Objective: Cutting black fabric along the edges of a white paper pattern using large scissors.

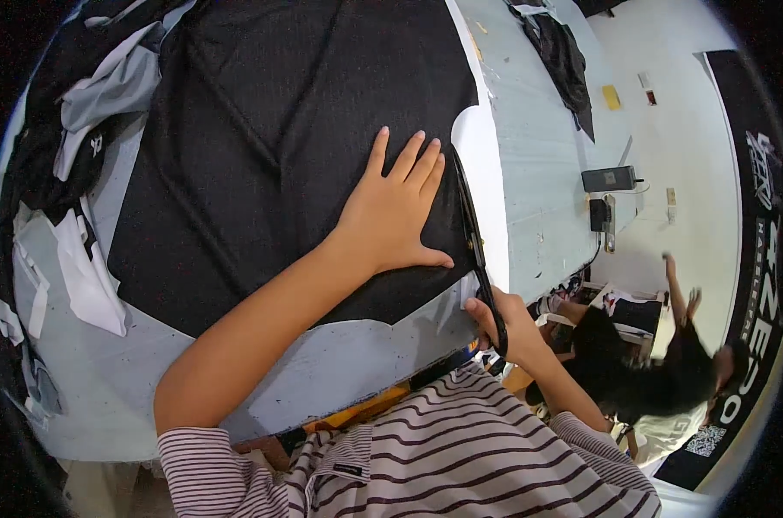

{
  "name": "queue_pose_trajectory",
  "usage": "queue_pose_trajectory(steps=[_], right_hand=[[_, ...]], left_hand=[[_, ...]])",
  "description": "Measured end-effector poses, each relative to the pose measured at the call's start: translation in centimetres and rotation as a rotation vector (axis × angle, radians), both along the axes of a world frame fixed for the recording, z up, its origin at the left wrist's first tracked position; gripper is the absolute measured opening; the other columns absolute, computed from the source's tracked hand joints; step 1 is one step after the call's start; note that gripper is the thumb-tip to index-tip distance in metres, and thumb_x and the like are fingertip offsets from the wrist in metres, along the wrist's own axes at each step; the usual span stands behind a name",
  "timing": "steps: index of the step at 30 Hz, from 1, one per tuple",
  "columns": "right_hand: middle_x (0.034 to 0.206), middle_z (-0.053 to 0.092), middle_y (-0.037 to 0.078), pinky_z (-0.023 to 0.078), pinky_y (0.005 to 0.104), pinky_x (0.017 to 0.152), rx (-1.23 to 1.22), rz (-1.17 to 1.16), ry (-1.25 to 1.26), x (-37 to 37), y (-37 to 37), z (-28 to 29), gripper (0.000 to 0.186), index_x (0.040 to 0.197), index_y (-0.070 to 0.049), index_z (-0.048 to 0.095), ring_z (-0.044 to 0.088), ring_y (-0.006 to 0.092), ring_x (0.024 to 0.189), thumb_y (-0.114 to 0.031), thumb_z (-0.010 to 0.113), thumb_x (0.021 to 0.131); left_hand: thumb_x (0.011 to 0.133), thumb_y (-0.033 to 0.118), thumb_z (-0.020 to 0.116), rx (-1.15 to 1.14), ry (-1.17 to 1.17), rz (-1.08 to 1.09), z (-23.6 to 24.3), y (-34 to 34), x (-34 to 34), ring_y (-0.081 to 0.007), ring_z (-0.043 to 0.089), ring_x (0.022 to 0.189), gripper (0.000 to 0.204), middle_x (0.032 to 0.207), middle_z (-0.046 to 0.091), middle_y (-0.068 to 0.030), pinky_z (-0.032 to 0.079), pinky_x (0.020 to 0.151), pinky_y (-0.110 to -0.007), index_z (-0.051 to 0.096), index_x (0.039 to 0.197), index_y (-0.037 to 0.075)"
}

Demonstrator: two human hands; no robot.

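Note:
A large piece of black fabric (262, 112) lies on the light grey table (305, 371), with a strip of white paper or material (482, 198) along its right edge. My left hand (391, 207) lies flat on the fabric, fingers slightly apart, near that edge. My right hand (508, 324), at the table's front edge, grips long black scissors (465, 207). Their blades lie along the border between black fabric and white strip, just right of my left fingertips.
Black, grey and white fabric scraps (93, 268) are heaped along the left. Dark cloth (564, 69) lies toward the far right, near a dark box-shaped device (607, 180) with cords. A person in dark clothing (633, 363) is at the right, arms raised, beside a banner (737, 233).

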State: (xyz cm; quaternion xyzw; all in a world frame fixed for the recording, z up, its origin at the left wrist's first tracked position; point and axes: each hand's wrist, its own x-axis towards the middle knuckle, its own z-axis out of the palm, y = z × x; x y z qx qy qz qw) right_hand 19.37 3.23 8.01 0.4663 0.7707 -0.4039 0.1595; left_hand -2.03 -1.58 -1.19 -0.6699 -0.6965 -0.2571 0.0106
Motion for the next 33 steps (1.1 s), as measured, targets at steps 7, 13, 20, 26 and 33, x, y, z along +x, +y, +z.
queue_pose_trajectory(steps=[7,13,20,26,33], right_hand=[[0.049,0.049,0.004,0.043,0.0262,0.043,0.015,0.003,-0.022,0.3,0.0,0.1,0.053,0.083,0.003,0.053,0.054,0.0126,0.042,-0.049,0.054,0.091],[0.050,0.050,0.004,0.042,0.0264,0.043,-0.021,-0.053,0.051,0.7,0.2,-0.3,0.046,0.076,0.003,0.055,0.054,0.0123,0.043,-0.040,0.059,0.091],[0.049,0.051,0.007,0.042,0.0283,0.042,0.115,0.061,0.054,1.8,1.7,-1.2,0.054,0.071,0.004,0.053,0.055,0.0153,0.043,-0.048,0.063,0.086],[0.059,0.054,0.024,0.045,0.0420,0.057,0.067,0.252,0.032,4.0,4.8,-0.4,0.062,0.071,0.005,0.054,0.059,0.0346,0.057,-0.055,0.057,0.086],[0.065,0.053,0.019,0.043,0.0392,0.059,0.049,0.507,0.135,8.0,8.6,0.6,0.046,0.087,0.003,0.057,0.055,0.0329,0.061,-0.043,0.060,0.088]], left_hand=[[0.068,0.077,0.053,0.073,0.010,0.012,0.2,0.3,-0.2,-0.0311,0.034,0.134,0.101,0.139,0.044,-0.0170,0.018,0.110,-0.057,0.047,0.131,-0.002],[0.084,0.060,0.051,0.234,0.144,0.267,3.4,0.5,-9.2,-0.0309,0.045,0.124,0.064,0.130,0.052,-0.0150,0.030,0.104,-0.054,0.060,0.119,0.007],[0.089,0.051,0.051,-0.093,0.205,0.559,0.2,-4.0,-14.5,-0.0276,0.030,0.137,0.061,0.145,0.039,-0.0075,0.020,0.111,-0.050,0.047,0.136,0.013],[0.092,0.045,0.049,-0.198,0.114,0.694,0.9,-7.6,-6.9,-0.0275,0.027,0.139,0.064,0.149,0.033,-0.0081,0.021,0.111,-0.051,0.036,0.142,0.009],[0.090,0.046,0.053,-0.474,-0.214,0.960,3.4,-13.9,4.3,-0.0349,0.004,0.143,0.078,0.155,0.011,-0.0162,0.008,0.109,-0.060,0.022,0.146,0.002]])
